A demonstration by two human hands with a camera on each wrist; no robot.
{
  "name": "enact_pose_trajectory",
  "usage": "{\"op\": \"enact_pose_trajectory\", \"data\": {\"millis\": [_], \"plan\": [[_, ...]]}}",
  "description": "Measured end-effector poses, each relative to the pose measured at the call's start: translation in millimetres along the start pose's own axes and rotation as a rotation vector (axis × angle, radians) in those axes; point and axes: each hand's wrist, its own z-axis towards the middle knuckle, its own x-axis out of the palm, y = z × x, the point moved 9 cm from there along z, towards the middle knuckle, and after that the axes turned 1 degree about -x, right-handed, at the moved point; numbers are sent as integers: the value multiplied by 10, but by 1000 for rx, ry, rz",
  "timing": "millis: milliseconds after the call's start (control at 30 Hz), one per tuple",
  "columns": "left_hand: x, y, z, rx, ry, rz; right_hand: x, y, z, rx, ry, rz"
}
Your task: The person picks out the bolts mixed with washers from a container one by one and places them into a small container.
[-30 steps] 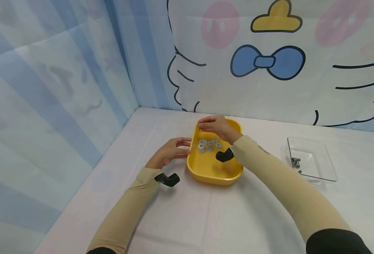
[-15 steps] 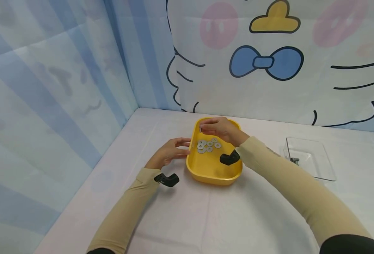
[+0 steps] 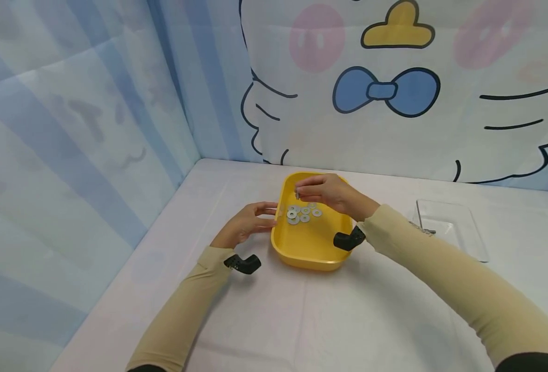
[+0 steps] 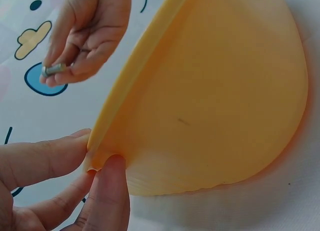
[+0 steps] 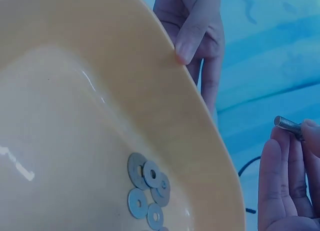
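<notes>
My right hand (image 3: 336, 196) is held over the far part of a yellow tray (image 3: 306, 245). Its thumb and fingers pinch a small metal bolt (image 5: 287, 124); the threaded end sticks out in the right wrist view. At the tray's left side, my left hand (image 3: 246, 223) grips the rim between thumb and fingers, as the left wrist view shows. Several flat metal washers (image 3: 304, 218) lie loose on the tray's floor, some overlapping. The right hand hides part of the tray's far end.
A clear plastic box (image 3: 475, 232) stands on the right of the white-covered table (image 3: 264, 320), partly hidden by the right sleeve. Small metal hardware (image 3: 431, 231) shows at its left side. Printed cloth (image 3: 385, 134) hangs behind and to the left.
The right hand has drawn slightly right and toward the near side, still pinching the bolt. Its forearm now covers more of the clear box. The left hand has stayed on the tray rim.
</notes>
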Motion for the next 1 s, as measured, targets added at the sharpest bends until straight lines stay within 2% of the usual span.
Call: {"op": "enact_pose_trajectory", "data": {"millis": [400,800,1000], "plan": [[-15,24,1,-11,-22,11,-112,68,-248,-57,10,-77],[-4,4,-13,18,7,15,-371,90,-520,-90,12,-62],[10,-11,-14,14,16,6,-533,52,-653,-76,-13,-99]]}}
